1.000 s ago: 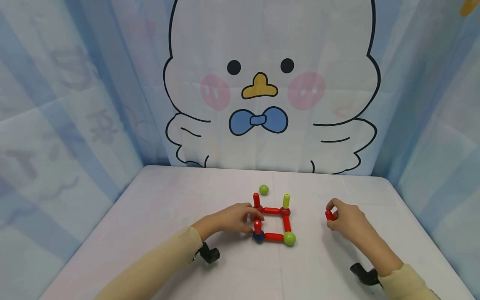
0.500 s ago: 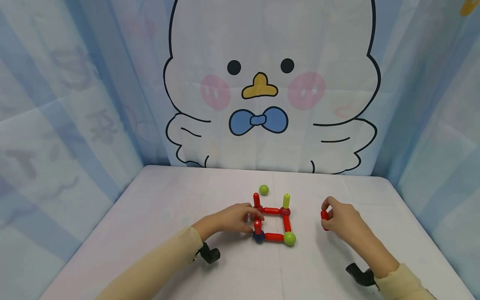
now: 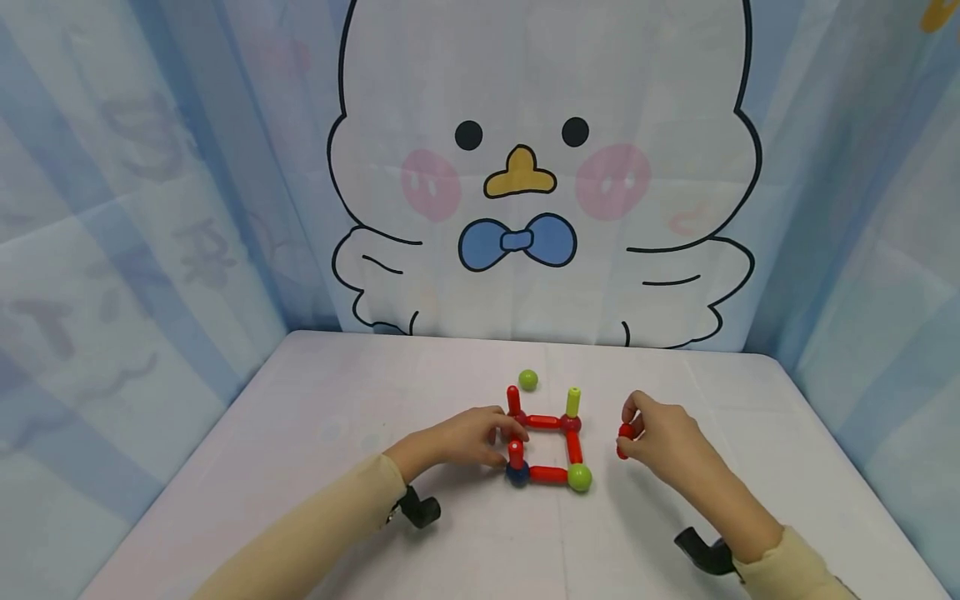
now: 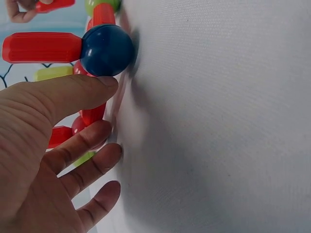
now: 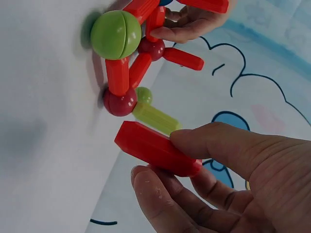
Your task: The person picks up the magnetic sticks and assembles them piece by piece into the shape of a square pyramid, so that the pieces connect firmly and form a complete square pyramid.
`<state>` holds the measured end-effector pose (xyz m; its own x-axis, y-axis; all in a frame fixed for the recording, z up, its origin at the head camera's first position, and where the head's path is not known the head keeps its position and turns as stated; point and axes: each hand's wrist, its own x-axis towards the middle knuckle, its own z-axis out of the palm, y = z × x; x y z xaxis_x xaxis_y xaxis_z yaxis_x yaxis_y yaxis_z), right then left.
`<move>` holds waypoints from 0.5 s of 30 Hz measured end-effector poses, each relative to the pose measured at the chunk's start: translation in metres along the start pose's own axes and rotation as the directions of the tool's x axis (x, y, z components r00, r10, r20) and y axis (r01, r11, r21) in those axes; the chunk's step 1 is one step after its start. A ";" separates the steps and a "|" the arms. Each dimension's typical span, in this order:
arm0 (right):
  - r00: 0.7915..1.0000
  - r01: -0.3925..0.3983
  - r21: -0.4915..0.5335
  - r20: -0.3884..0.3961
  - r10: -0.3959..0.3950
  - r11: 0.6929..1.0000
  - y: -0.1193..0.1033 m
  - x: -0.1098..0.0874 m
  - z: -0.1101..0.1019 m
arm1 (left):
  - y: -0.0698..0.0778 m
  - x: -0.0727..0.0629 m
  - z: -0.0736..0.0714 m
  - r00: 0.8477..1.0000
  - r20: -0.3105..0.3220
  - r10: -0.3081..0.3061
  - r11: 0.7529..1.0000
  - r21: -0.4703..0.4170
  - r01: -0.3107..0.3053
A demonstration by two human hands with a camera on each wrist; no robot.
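Note:
Magnetic rods and balls form a square frame on the table, with a navy ball (image 4: 107, 50), a green ball (image 5: 115, 35) and two dark red balls at its corners. Two red rods and a lime rod (image 3: 573, 403) stand up from three corners. My left hand (image 3: 468, 437) is at the frame's left side, thumb touching the navy ball and forefinger by the left rod, the other fingers loosely spread. Right of the frame, my right hand (image 3: 667, 437) pinches a loose red rod (image 5: 155, 148) between thumb and fingers, above the table.
A loose green ball (image 3: 528, 380) lies behind the frame. The white table (image 3: 360, 383) ends at a printed cloth backdrop (image 3: 517, 300). Black wrist cameras (image 3: 705, 552) hang below both wrists.
My right hand has moved left toward the frame, carrying the red rod. The left hand, the frame and the loose green ball have stayed in place.

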<state>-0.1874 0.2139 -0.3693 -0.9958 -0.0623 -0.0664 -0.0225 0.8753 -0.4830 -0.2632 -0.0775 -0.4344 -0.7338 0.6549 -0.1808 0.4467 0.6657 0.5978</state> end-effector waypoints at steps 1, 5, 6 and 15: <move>1.000 0.001 0.004 0.000 -0.001 1.000 -0.002 0.000 0.001 | 0.000 0.000 0.000 1.000 0.000 0.000 1.000 0.000 0.000; 1.000 0.022 0.018 0.001 -0.022 1.000 -0.011 -0.002 0.007 | -0.001 -0.001 0.001 1.000 -0.002 -0.011 1.000 -0.004 0.011; 1.000 0.028 0.022 0.000 -0.028 0.999 -0.014 -0.002 0.009 | -0.001 -0.001 0.001 1.000 -0.002 -0.014 1.000 -0.007 0.014; 0.997 0.077 0.032 -0.009 -0.076 0.997 -0.028 -0.002 0.025 | -0.003 -0.002 0.001 1.000 0.024 -0.009 1.000 -0.001 0.009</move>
<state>-0.1831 0.1776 -0.3778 -0.9920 -0.1247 -0.0218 -0.0958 0.8524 -0.5141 -0.2627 -0.0798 -0.4364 -0.7252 0.6574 -0.2049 0.4399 0.6712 0.5966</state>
